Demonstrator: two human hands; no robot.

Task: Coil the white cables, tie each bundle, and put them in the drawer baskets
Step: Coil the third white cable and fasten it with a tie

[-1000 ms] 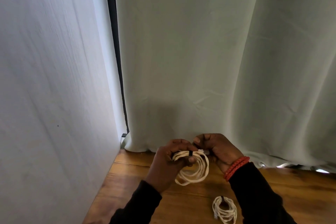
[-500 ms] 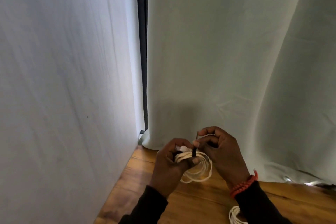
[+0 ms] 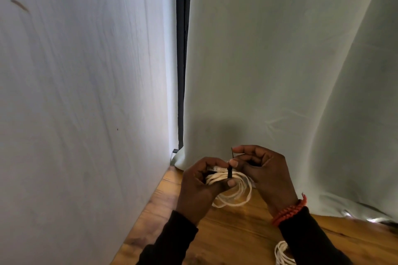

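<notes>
A coiled white cable [image 3: 235,192] hangs above the wooden table [image 3: 232,236], held between both hands. My left hand [image 3: 198,189] grips the coil's top, thumb pressed under a black tie [image 3: 229,173] wrapped around the strands beside a white plug [image 3: 219,169]. My right hand [image 3: 265,170] pinches the thin loose end of that tie just above the coil. A second coiled white cable [image 3: 283,254] lies on the table at the bottom edge, partly hidden by my right sleeve. No drawer or basket is in view.
A white wall [image 3: 81,114] rises close on the left. A pale curtain [image 3: 280,71] hangs behind the table and bunches on its back edge. A dark vertical strip [image 3: 182,49] runs between wall and curtain.
My right hand has shifted from the coil's right side to above it, pulling the tie's end upward. The camera view has swung left, so the second coil slid toward the bottom edge.
</notes>
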